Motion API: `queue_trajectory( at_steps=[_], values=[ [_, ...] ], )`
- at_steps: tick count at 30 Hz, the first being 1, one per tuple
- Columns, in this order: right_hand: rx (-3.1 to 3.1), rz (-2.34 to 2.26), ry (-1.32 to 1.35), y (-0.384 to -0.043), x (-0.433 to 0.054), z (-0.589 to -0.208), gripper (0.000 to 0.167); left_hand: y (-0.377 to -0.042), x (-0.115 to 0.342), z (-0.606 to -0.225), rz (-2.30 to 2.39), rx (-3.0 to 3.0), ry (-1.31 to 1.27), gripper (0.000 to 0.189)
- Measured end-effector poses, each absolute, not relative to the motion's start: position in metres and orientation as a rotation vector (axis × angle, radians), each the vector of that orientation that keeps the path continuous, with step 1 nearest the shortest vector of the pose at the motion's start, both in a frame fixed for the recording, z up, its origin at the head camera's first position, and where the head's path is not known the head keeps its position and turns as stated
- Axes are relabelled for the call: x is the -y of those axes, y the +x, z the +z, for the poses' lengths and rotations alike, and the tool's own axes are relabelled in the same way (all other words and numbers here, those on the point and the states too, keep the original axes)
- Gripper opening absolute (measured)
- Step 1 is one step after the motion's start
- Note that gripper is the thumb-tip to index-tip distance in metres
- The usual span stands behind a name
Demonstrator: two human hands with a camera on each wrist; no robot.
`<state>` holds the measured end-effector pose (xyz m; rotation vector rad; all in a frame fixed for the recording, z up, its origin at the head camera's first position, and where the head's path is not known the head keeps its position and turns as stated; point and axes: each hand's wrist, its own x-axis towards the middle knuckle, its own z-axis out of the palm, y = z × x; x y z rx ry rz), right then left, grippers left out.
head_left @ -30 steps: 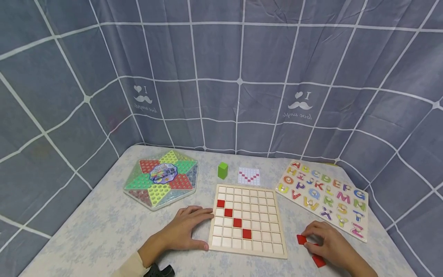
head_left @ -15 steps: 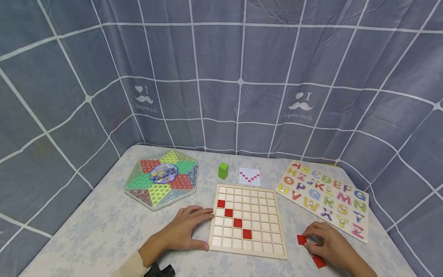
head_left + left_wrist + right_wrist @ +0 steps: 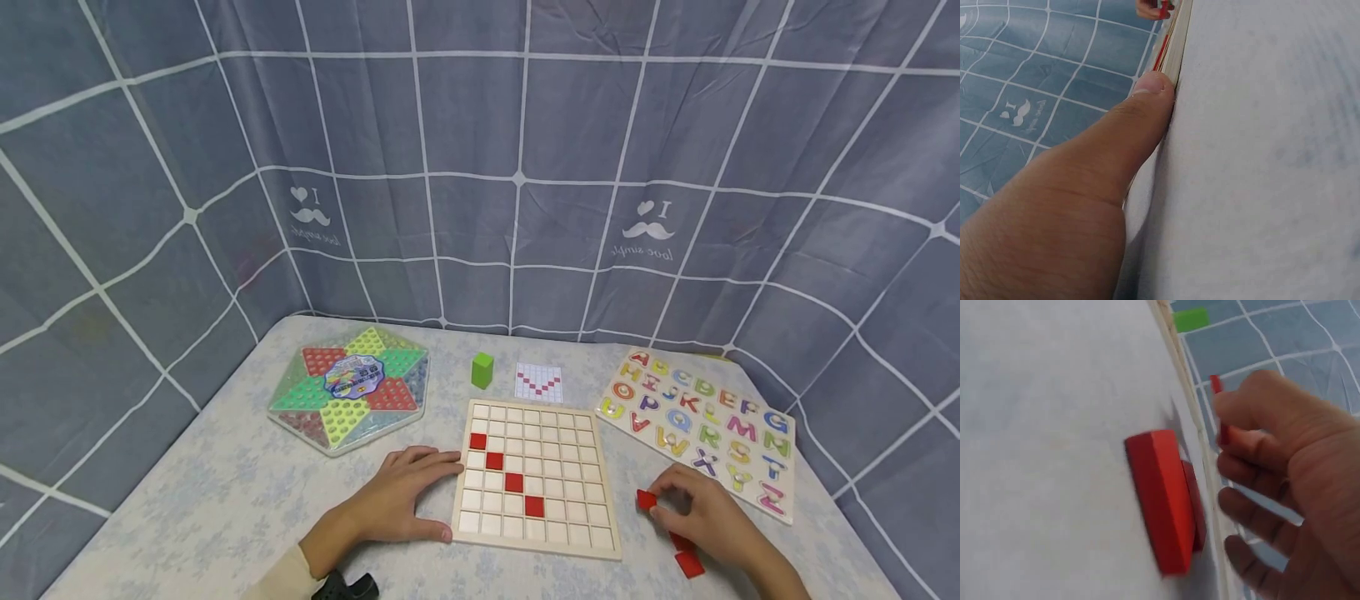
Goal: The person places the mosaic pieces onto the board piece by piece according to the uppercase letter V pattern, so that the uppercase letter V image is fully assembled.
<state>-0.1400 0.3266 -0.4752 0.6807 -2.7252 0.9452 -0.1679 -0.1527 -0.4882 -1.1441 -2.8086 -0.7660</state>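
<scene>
My right hand (image 3: 707, 510) pinches a small red square tile (image 3: 644, 500) between thumb and fingertips, right of the wooden grid board (image 3: 555, 475). In the right wrist view that tile (image 3: 1215, 385) shows edge-on, raised off the table. Under the hand lie loose red tiles (image 3: 690, 564), seen in the right wrist view as red pieces (image 3: 1161, 506) lying close together. On the board, red squares (image 3: 513, 482) form a diagonal from upper left toward lower middle; the other cells are pale. My left hand (image 3: 405, 496) rests at the board's left edge, fingers extended, thumb (image 3: 1150, 94) against its rim.
Behind the board stand a green block (image 3: 482, 371) and a card (image 3: 538, 382) printed with a red V on a grid. A star-shaped peg game (image 3: 348, 392) lies back left, an alphabet puzzle (image 3: 693, 421) back right. A blue checked curtain (image 3: 480, 217) encloses the table.
My right hand has lifted slightly with a red tile, up and a little left in the head view, uncovering more of the tiles below. The left hand stays in place.
</scene>
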Motion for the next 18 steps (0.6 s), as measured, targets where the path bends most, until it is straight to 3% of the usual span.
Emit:
queue_trajectory(
  at_steps=[18],
  values=[
    [2.803, 0.897, 0.976, -0.182, -0.225, -0.461, 0.015, -0.167, 0.153, -0.488, -0.768, 2.818, -1.134, 0.084]
  ],
)
